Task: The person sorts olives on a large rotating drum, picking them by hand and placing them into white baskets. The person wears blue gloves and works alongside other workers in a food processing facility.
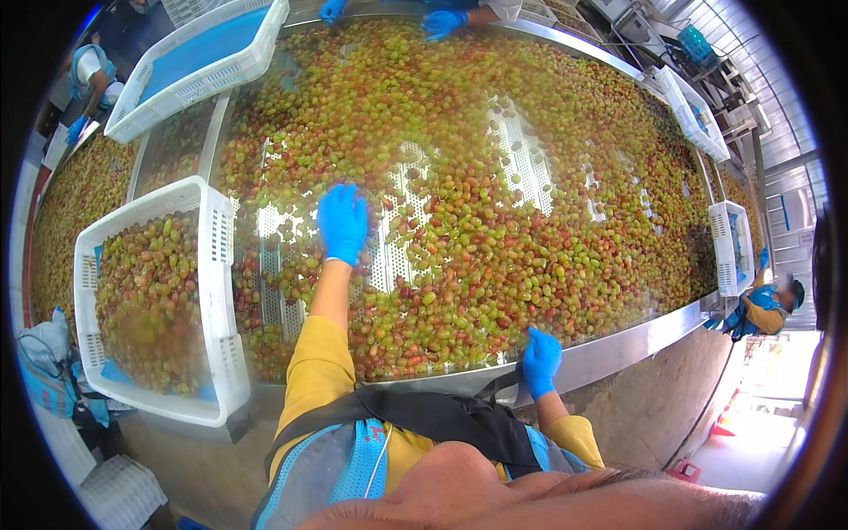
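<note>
Loose red and green grapes (pixel 477 291) lie spread over a perforated metal sorting table (pixel 391 258) in front of me. My left hand (pixel 342 222), in a blue glove, reaches over the left part of the table among the grapes. Its fingertips point away from me, and whatever lies under the palm is hidden. By the near metal edge (pixel 616 354), my right hand (pixel 541 363), also blue-gloved, has its fingertips beside the closest grapes. Its palm side is turned from view, so a hold on anything cannot be seen.
A white plastic crate (pixel 215 278) of grapes stands at the left, with a blue-lined crate (pixel 192 86) beyond it. Smaller crates (pixel 732 248) sit along the right end. A co-worker's gloved hand (pixel 444 24) is at the far edge. Other people work at both sides.
</note>
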A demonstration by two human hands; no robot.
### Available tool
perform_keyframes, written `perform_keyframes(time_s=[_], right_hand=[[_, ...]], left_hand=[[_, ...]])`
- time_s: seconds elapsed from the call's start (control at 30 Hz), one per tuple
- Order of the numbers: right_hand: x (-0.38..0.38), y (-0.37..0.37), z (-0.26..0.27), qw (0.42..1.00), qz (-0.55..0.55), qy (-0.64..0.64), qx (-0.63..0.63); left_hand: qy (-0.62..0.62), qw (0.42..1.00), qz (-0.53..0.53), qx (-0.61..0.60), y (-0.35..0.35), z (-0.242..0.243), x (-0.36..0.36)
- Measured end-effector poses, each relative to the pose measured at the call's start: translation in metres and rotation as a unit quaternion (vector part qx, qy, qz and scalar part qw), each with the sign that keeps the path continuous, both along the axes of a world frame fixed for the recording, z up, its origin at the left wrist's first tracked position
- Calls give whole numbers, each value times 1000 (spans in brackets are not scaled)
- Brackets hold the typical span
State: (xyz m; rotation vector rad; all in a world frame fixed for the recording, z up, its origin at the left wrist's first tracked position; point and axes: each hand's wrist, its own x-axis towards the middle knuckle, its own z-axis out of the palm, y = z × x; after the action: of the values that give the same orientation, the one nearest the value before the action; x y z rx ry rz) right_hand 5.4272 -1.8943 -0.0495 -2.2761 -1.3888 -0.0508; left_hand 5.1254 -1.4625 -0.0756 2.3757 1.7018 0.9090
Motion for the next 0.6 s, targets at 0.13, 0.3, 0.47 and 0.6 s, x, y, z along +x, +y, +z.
perform_keyframes(time_s=[0.13, 0.3, 0.47, 0.6], right_hand=[[3, 0, 8, 1000, -12, 13, -1], [5, -4, 10, 999, -28, 28, -36], [20, -2, 6, 999, -25, 28, -36], [36, -1, 3, 999, -24, 27, -26]], left_hand=[[18, 999, 18, -35, 54, 5, -5], [159, 976, 46, -139, 91, 10, -1], [86, 986, 35, -138, 88, 15, 1], [-71, 992, -12, -108, 79, 4, 19]])
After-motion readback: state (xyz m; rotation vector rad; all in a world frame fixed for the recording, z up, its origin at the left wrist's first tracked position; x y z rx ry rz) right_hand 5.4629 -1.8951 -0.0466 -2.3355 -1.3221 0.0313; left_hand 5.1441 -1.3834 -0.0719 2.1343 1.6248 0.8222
